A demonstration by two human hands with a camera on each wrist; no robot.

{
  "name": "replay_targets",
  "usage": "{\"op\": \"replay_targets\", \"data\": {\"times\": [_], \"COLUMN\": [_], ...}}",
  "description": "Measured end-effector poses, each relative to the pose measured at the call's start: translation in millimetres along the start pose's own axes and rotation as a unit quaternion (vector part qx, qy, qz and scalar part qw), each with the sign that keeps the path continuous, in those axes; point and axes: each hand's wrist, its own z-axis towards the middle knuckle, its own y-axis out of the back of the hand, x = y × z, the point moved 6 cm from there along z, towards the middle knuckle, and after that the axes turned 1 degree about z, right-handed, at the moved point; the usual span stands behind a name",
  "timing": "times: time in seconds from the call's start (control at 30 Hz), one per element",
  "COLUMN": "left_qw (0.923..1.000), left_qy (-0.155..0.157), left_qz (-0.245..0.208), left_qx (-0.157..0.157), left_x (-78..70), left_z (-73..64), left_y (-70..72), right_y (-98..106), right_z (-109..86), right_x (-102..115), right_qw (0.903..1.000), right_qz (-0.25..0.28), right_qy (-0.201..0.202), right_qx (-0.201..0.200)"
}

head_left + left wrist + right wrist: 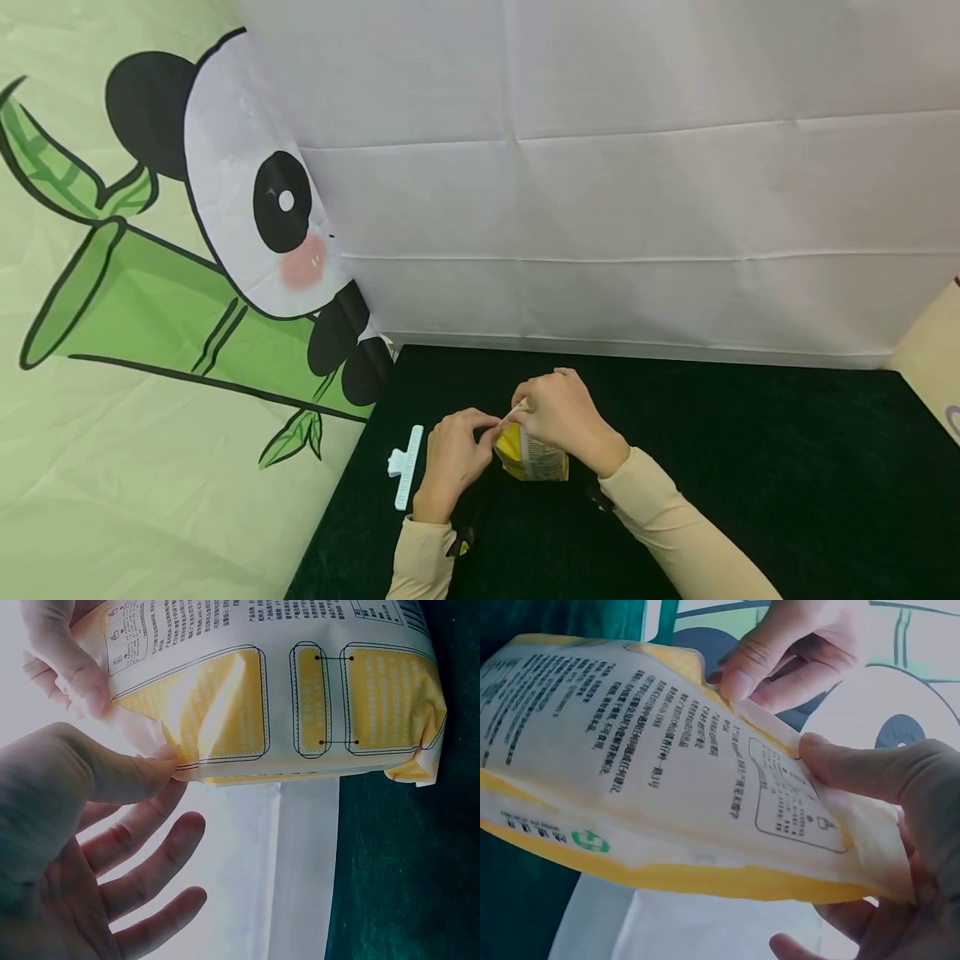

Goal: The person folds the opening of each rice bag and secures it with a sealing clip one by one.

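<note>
Yellow-and-white printed packet: left of centre on the dark green cloth, looks upright, top end up between your two hands. Can't tell if its base bears fully on the cloth. Your left hand pinches the left end of the packet's top edge, thumb against forefinger; the other three fingers are spread loose, holding nothing. Your right hand grips the right end of that top edge, thumb on the printed face, fingers behind. Light-blue bag clip lies on the cloth to the left of your left hand, near it, touching neither hand nor packet.

Progress, my read: both ends of the top are in hand, so you look partway through working that edge. It isn't folded down flat, and no clip is on it. Whether the seal is torn or intact, can't tell.
</note>
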Motion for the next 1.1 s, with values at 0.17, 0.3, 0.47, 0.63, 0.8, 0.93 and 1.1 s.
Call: {"op": "replay_targets", "data": {"times": [0.17, 0.3, 0.47, 0.63, 0.8, 0.93, 1.1], "left_qw": [0.9999, 0.9999, 0.9999, 1.0000, 1.0000, 0.9998, 0.9996], "left_qy": [0.001, -0.001, 0.000, -0.006, -0.007, -0.009, -0.015], "left_qz": [-0.004, -0.005, -0.006, -0.001, -0.003, -0.017, -0.022], "left_qx": [0.011, 0.015, 0.015, 0.000, -0.004, -0.002, -0.012], "left_x": [0.5, 0.2, 1.2, 1.0, 0.3, 0.4, 0.0], "left_z": [-1.9, -3.4, -6.0, -8.7, -10.6, -10.7, -11.1], "left_y": [-1.8, -2.4, -3.7, -5.0, -5.9, -6.6, -5.8], "right_y": [-0.4, -2.2, -9.6, -18.7, -32.4, -38.7, -47.3], "right_z": [-7.5, -13.8, -23.4, -34.5, -43.5, -47.0, -47.5], "right_x": [-9.0, -16.3, -24.3, -32.7, -39.8, -42.9, -41.8], "right_qw": [0.9966, 0.9876, 0.9703, 0.9489, 0.9222, 0.9064, 0.9018], "right_qz": [0.073, 0.136, 0.223, 0.290, 0.349, 0.385, 0.400], "right_qy": [-0.038, -0.076, -0.092, -0.114, -0.146, -0.151, -0.153], "right_qx": [-0.012, -0.018, -0.004, -0.050, -0.081, -0.084, -0.061]}}
